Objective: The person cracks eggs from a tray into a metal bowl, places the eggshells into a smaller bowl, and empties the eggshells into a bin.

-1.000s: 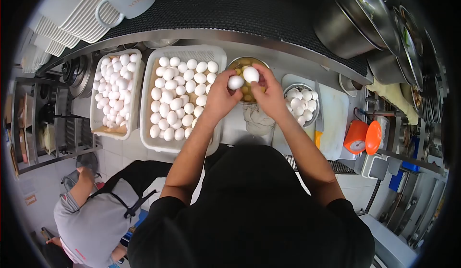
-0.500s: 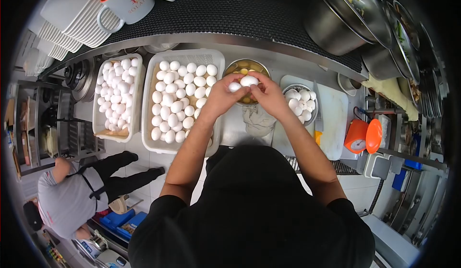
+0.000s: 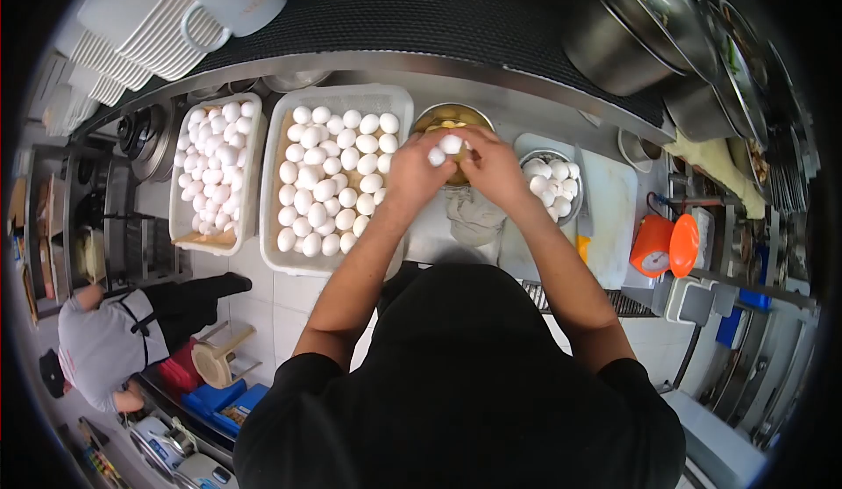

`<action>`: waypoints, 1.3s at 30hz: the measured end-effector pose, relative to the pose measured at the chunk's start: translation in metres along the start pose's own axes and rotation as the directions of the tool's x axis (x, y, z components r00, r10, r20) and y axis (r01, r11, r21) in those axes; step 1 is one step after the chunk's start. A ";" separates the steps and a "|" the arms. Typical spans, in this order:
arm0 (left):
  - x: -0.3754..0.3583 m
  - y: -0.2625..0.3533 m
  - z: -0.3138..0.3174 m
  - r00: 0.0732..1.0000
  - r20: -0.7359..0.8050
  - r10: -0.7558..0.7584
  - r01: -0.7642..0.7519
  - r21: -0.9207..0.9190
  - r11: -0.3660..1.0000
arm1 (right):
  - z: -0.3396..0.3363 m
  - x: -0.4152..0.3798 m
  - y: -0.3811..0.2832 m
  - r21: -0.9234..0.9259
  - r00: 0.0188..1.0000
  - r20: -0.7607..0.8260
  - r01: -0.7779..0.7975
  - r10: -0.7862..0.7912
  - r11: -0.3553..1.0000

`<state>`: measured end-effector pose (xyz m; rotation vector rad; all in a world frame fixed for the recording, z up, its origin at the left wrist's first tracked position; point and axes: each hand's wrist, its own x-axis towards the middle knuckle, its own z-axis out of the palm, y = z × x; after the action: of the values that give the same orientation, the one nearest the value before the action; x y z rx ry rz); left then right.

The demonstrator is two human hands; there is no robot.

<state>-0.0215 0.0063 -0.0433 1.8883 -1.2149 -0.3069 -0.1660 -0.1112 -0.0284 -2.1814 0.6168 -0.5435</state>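
Inside a tiled kitchen, at a stainless-steel counter [image 3: 424, 236], a metal bowl [image 3: 451, 108] with yellow yolks [image 3: 451, 124]. Over the near part of the bowl, the left hand [image 3: 417, 173], curled closed around one white egg [image 3: 436, 157]; alongside, also over the bowl, the right hand [image 3: 495, 170], bent tightly about a second white egg [image 3: 451, 144]. Both partly covered, and impossible to tell whether whole or cracked. Just left of the bowl, a large white tray [image 3: 377, 100] of loose eggs [image 3: 324, 190]; farther left of it, a narrower white tray [image 3: 253, 195], likewise loaded. On the bowl's near side, a crumpled cloth [image 3: 474, 217]. To the bowl's right, a round dish [image 3: 577, 206] of eggshells [image 3: 551, 184], then a yellow-handled knife [image 3: 585, 222] and a white cutting board [image 3: 616, 213]. Well left of the bowl, a co-worker in a grey shirt [image 3: 101, 344].
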 end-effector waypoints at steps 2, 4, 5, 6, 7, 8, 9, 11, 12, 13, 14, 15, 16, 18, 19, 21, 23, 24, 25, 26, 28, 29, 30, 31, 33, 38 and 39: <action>0.000 0.001 -0.001 0.999 0.030 0.017 -0.019 0.068 0.997 | -0.005 -0.005 0.004 -0.194 0.998 0.014 0.067 -0.066 0.979; 0.001 0.001 -0.002 0.996 0.081 0.028 -0.040 0.143 0.989 | -0.004 -0.007 0.013 -0.358 0.994 0.046 0.106 -0.096 0.928; 0.001 0.002 0.001 0.996 0.083 0.036 -0.048 0.146 0.988 | -0.005 -0.011 0.014 -0.356 0.996 0.033 0.084 -0.078 0.931; 0.000 0.005 0.001 0.996 0.084 0.041 -0.053 0.152 0.987 | -0.005 -0.014 0.013 -0.351 0.998 0.021 0.065 -0.062 0.934; -0.002 0.008 0.003 0.996 0.082 0.040 -0.053 0.161 0.986 | -0.008 -0.019 0.014 -0.341 0.999 0.014 0.049 -0.047 0.939; -0.002 0.011 0.004 0.995 0.094 0.031 -0.046 0.160 0.986 | -0.012 -0.024 0.015 -0.348 0.999 -0.017 0.040 -0.049 0.937; -0.002 0.016 0.006 0.994 0.103 0.043 -0.057 0.139 0.989 | -0.020 -0.029 0.015 -0.341 0.997 -0.069 0.016 -0.041 0.940; -0.002 0.026 0.009 0.991 0.118 0.064 -0.075 0.099 0.992 | -0.041 -0.040 0.016 -0.319 0.985 -0.169 -0.030 -0.026 0.947; -0.003 0.032 0.012 0.984 0.144 0.104 -0.115 0.069 0.991 | -0.054 -0.048 0.014 -0.339 0.971 -0.238 -0.063 -0.021 0.939; -0.003 0.039 0.015 0.975 0.168 0.146 -0.155 0.038 0.987 | -0.070 -0.058 0.012 -0.357 0.952 -0.306 -0.098 -0.018 0.929; -0.004 0.047 0.020 0.963 0.192 0.190 -0.194 0.006 0.981 | -0.083 -0.069 0.013 -0.372 0.927 -0.374 -0.134 -0.016 0.918; -0.006 0.057 0.025 0.946 0.238 0.222 -0.222 -0.027 0.975 | -0.093 -0.081 0.017 -0.351 0.912 -0.408 -0.206 0.049 0.913; -0.009 0.069 0.031 0.925 0.283 0.254 -0.247 -0.061 0.967 | -0.103 -0.093 0.021 -0.327 0.891 -0.440 -0.277 0.114 0.904; -0.014 0.089 0.049 0.871 0.369 0.324 -0.310 -0.100 0.946 | -0.117 -0.118 0.037 -0.322 0.859 -0.469 -0.382 0.205 0.866; -0.016 0.097 0.059 0.852 0.411 0.324 -0.329 -0.061 0.942 | -0.116 -0.128 0.046 -0.333 0.867 -0.449 -0.386 0.215 0.860; -0.018 0.113 0.084 0.807 0.491 0.329 -0.380 0.005 0.925 | -0.115 -0.150 0.067 -0.359 0.877 -0.417 -0.400 0.238 0.843; -0.018 0.120 0.108 0.776 0.537 0.332 -0.439 0.082 0.895 | -0.115 -0.161 0.075 -0.314 0.912 -0.356 -0.321 0.202 0.894; -0.016 0.124 0.117 0.770 0.553 0.317 -0.448 0.116 0.886 | -0.115 -0.163 0.067 -0.245 0.912 -0.334 -0.327 0.237 0.913; -0.014 0.126 0.124 0.769 0.567 0.297 -0.455 0.158 0.877 | -0.116 -0.164 0.066 -0.172 0.914 -0.307 -0.326 0.264 0.930; -0.013 0.128 0.129 0.781 0.556 0.284 -0.446 0.178 0.877 | -0.112 -0.168 0.077 -0.131 0.901 -0.371 -0.291 0.226 0.948; -0.012 0.134 0.136 0.809 0.530 0.253 -0.421 0.223 0.879 | -0.116 -0.173 0.094 -0.060 0.874 -0.406 -0.318 0.268 0.946; -0.012 0.136 0.138 0.817 0.523 0.244 -0.405 0.219 0.888 | -0.119 -0.176 0.103 -0.024 0.860 -0.420 -0.330 0.290 0.944; -0.014 0.138 0.139 0.825 0.515 0.232 -0.386 0.214 0.897 | -0.124 -0.177 0.105 0.013 0.840 -0.415 -0.379 0.350 0.925; -0.015 0.140 0.139 0.834 0.506 0.221 -0.368 0.212 0.905 | -0.131 -0.177 0.106 0.051 0.817 -0.408 -0.425 0.408 0.904; -0.018 0.144 0.139 0.858 0.467 0.214 -0.350 0.226 0.909 | -0.136 -0.172 0.119 0.072 0.804 -0.374 -0.471 0.461 0.879; -0.036 0.145 0.131 0.905 0.387 0.175 -0.262 0.184 0.947 | -0.136 -0.160 0.148 -0.176 0.833 -0.118 -0.553 0.540 0.815; -0.040 0.145 0.126 0.915 0.363 0.175 -0.252 0.179 0.951 | -0.136 -0.158 0.148 -0.124 0.812 -0.109 -0.583 0.573 0.803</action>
<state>-0.2076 -0.0507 -0.0199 1.9164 -1.7427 -0.4063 -0.4037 -0.1812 -0.0906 -1.9657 1.3412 -0.2397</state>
